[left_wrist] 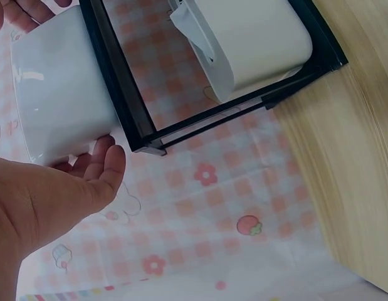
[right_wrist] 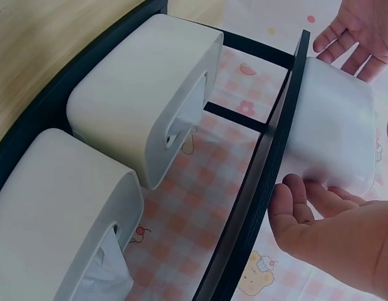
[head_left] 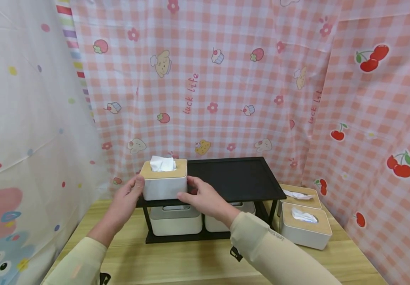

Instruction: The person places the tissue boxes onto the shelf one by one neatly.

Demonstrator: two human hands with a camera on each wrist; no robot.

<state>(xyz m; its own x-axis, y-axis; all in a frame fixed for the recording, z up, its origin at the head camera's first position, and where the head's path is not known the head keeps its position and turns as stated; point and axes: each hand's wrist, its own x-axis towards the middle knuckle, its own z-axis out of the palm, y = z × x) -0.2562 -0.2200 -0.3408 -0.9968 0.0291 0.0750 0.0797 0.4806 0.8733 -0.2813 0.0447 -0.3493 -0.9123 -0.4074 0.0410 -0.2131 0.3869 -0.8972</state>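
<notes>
Between my two hands is a white tissue box [head_left: 165,189] with a wood-coloured lid and a tissue poking out. It stands at the left end of the black shelf's top [head_left: 226,178]. My left hand [head_left: 128,200] grips its left side, thumb near the upper front edge. On the opposite side my right hand [head_left: 205,196] holds it, thumb low by the front corner. Both wrist views show fingers curved against the sides of the box [left_wrist: 62,88], right beside the shelf edge.
Two pale tissue boxes with grey lids, a left one [head_left: 176,225] and a right one [head_left: 213,225], sit on the lower tier. Right of the shelf, a wood-lidded box [head_left: 306,237] stands before another [head_left: 313,201] on the wooden table [head_left: 176,261]. Patterned curtains [head_left: 226,79] surround the table.
</notes>
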